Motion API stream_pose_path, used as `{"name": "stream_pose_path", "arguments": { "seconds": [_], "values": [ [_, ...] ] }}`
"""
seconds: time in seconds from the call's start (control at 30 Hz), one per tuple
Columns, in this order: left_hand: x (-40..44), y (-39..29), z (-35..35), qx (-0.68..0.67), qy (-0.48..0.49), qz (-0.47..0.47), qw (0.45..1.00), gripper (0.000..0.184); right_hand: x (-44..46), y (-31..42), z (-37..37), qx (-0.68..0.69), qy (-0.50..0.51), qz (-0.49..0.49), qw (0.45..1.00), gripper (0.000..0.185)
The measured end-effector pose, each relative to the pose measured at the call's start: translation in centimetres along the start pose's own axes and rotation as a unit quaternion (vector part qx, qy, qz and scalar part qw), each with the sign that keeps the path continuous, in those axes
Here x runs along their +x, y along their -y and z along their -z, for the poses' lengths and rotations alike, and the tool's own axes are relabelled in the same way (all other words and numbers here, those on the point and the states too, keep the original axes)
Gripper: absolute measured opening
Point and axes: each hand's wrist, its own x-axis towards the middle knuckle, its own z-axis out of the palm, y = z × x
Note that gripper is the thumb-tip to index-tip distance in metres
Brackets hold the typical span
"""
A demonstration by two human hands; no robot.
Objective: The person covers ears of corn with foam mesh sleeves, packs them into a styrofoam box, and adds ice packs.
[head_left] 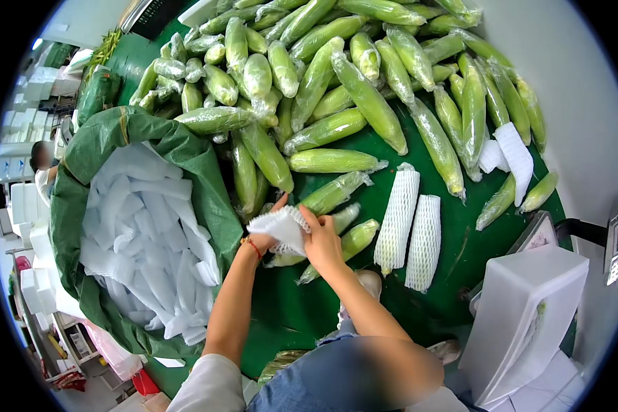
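Between my two hands is a white foam net sleeve (280,229), bunched and with its toothed edge toward the right. My left hand (264,242), with a red cord at the wrist, grips it from behind; some of its fingers are hidden by the foam. My right hand (322,242) pinches the sleeve's right edge. Just beyond lies an ear of corn in clear film (333,194). A bare-looking ear of corn (358,239) rests beside my right hand. Two ears in foam net sleeves, one (397,220) and another (423,244), lie to the right.
A green sack (65,199) full of flat foam sleeves (141,226) stands at left. Film-wrapped corn (370,103) is heaped across the green table (453,254). Loose white foam (515,158) lies at right, above a white foam box (508,295). Another person (44,168) is far left.
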Motion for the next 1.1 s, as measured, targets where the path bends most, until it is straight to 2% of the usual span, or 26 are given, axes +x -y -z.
{"name": "stream_pose_path", "arguments": {
  "seconds": [0.03, 0.07, 0.1, 0.13, 0.2, 0.27, 0.3, 0.33, 0.4, 0.43, 0.53, 0.6, 0.63, 0.8, 0.87, 0.9, 0.93, 0.97, 1.0, 1.03, 1.07, 1.1],
  "values": [
    [-0.6, 0.1, -0.2, -0.151, 0.052, 0.040, 0.986, 0.071, -0.7, -0.4, -0.1, 0.012, -0.012, 0.004, 1.000, 0.050],
    [-1.4, 0.3, -0.6, -0.299, 0.104, 0.078, 0.945, 0.065, -1.8, -0.7, 0.4, 0.071, -0.050, 0.025, 0.996, 0.048],
    [-2.4, 0.5, -2.3, -0.241, 0.098, 0.059, 0.964, 0.060, -3.0, -0.9, 0.8, 0.094, -0.075, 0.019, 0.993, 0.046],
    [-4.0, -1.5, -4.1, -0.249, 0.118, 0.034, 0.961, 0.057, -4.2, -0.7, 1.7, 0.116, -0.100, 0.012, 0.988, 0.044],
    [-7.0, -5.5, -6.9, -0.325, 0.061, 0.050, 0.942, 0.048, -5.8, -1.1, 3.7, 0.169, -0.119, 0.000, 0.978, 0.040],
    [-8.9, -8.0, -7.9, -0.348, 0.026, 0.052, 0.936, 0.044, -7.5, 0.1, 6.1, 0.329, -0.079, -0.055, 0.939, 0.037],
    [-9.6, -9.2, -8.7, -0.322, -0.031, 0.028, 0.946, 0.036, -8.3, 0.1, 6.4, 0.381, -0.070, -0.069, 0.919, 0.036],
    [-9.7, -9.7, -8.7, -0.280, -0.044, 0.011, 0.959, 0.034, -8.8, 0.0, 6.7, 0.431, -0.063, -0.077, 0.897, 0.035],
    [-8.7, -10.7, -8.5, -0.187, -0.067, -0.024, 0.980, 0.030, -8.1, 0.4, 7.3, 0.374, -0.085, -0.078, 0.920, 0.032],
    [-7.4, -10.6, -9.1, -0.202, -0.116, -0.050, 0.971, 0.024, -7.6, 0.6, 7.5, 0.348, -0.098, -0.079, 0.929, 0.031],
    [-1.9, -5.9, -10.0, -0.304, -0.140, 0.019, 0.942, 0.021, -3.9, -1.8, 7.2, 0.254, -0.125, -0.065, 0.957, 0.030],
    [1.4, -4.1, -10.6, -0.302, -0.164, -0.043, 0.938, 0.023, -1.5, -3.6, 7.0, 0.295, -0.132, -0.039, 0.945, 0.031],
    [2.0, -5.4, -11.1, -0.308, -0.185, -0.047, 0.932, 0.023, -0.6, -3.6, 6.8, 0.383, -0.141, -0.025, 0.913, 0.032],
    [7.8, -2.2, -12.5, -0.331, -0.205, -0.085, 0.917, 0.020, 3.3, -6.4, 5.6, 0.369, -0.219, -0.047, 0.902, 0.032],
    [8.9, -2.0, -12.9, -0.501, -0.190, -0.061, 0.842, 0.017, 4.9, -6.8, 4.7, 0.448, -0.215, -0.055, 0.866, 0.033],
    [8.6, -1.4, -12.5, -0.380, -0.168, -0.100, 0.904, 0.020, 5.0, -6.8, 4.6, 0.463, -0.216, -0.057, 0.858, 0.032],
    [8.4, -0.7, -12.1, -0.256, -0.158, -0.145, 0.942, 0.026, 4.8, -6.4, 4.6, 0.478, -0.218, -0.060, 0.849, 0.032],
    [5.9, -5.4, -11.0, -0.445, -0.068, -0.056, 0.891, 0.030, 4.6, -5.9, 4.9, 0.490, -0.222, -0.063, 0.841, 0.031],
    [4.4, -8.4, -10.4, -0.609, 0.032, 0.045, 0.791, 0.035, 4.2, -4.8, 5.5, 0.637, -0.157, -0.094, 0.749, 0.028],
    [4.9, -6.8, -9.7, -0.611, 0.085, 0.057, 0.785, 0.036, 3.5, -4.0, 6.6, 0.516, -0.151, -0.007, 0.843, 0.027],
    [5.2, -6.9, -10.4, -0.607, 0.091, 0.045, 0.788, 0.037, 2.2, -2.5, 8.6, 0.520, -0.100, 0.029, 0.848, 0.028],
    [5.4, -7.0, -11.1, -0.603, 0.098, 0.033, 0.791, 0.038, 2.1, -1.5, 9.9, 0.361, -0.194, 0.109, 0.906, 0.036]
  ]
}}
